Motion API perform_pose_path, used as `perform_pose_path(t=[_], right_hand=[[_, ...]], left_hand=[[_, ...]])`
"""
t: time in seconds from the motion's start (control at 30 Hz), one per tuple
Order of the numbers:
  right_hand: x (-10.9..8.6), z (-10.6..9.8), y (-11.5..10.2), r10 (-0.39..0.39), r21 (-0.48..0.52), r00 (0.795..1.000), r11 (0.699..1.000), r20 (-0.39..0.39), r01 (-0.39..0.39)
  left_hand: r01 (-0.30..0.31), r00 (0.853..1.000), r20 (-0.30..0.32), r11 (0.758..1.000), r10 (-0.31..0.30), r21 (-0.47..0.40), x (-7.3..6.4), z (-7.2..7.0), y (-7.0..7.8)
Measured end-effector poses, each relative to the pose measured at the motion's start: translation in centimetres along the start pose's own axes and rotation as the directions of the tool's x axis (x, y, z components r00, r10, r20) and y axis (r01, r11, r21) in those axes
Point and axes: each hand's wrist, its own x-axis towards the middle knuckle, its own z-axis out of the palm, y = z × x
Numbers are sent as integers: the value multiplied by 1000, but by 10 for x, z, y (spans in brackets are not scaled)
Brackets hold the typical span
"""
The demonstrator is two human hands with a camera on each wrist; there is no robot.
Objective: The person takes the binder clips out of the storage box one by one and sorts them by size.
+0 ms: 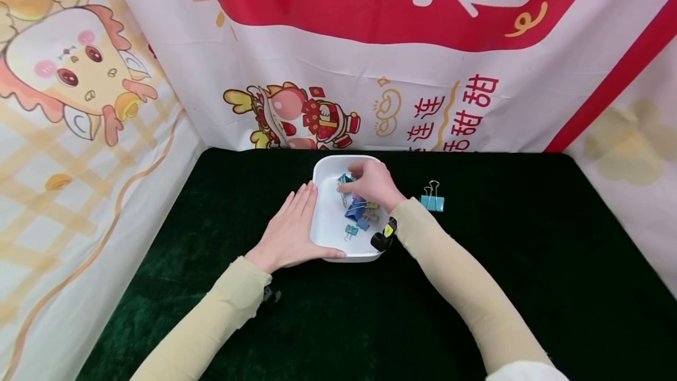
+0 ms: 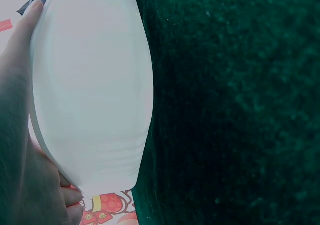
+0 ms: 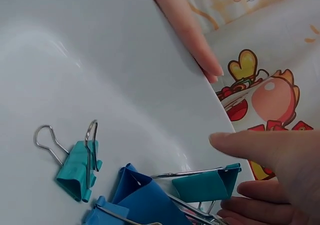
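Observation:
A white tray [image 1: 329,210] on the dark green cloth holds several binder clips. My left hand [image 1: 288,229] lies along its left side, fingers straight and thumb over the near rim; in the left wrist view the tray's outer wall [image 2: 95,85] fills much of the picture. Inside the tray, my right hand [image 1: 374,181] is at a teal binder clip [image 3: 205,185], its thumb apart from the clip and its other fingers beside it. A blue binder clip [image 3: 147,197] lies against that one. A small teal clip [image 3: 77,170] sits apart on the tray floor.
A light blue binder clip [image 1: 432,202] stands on the green cloth [image 1: 502,240] to the right of the tray. Printed white fabric [image 1: 185,63] hangs behind and at both sides of the table.

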Motion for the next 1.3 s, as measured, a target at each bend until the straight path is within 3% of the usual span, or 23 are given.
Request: perform_pose_path(t=[0.23, 0.57, 0.8, 1.3], right_hand=[[1, 4, -1, -36, -73, 999, 997, 1, 36], [1, 8, -2, -59, -212, 992, 974, 113, 82], [1, 9, -3, -66, -278, 990, 955, 128, 100], [-6, -3, -4, -109, -117, 994, 987, 8, 110]], left_hand=[[7, 1000, -2, 1000, -7, 6, 0, 1, 0], [13, 1000, -1, 1000, -13, -7, -1, 1, 2], [13, 1000, 1, 1000, -13, 3, 0, 1, 1], [14, 1000, 9, 1000, -14, -10, -1, 0, 2]])
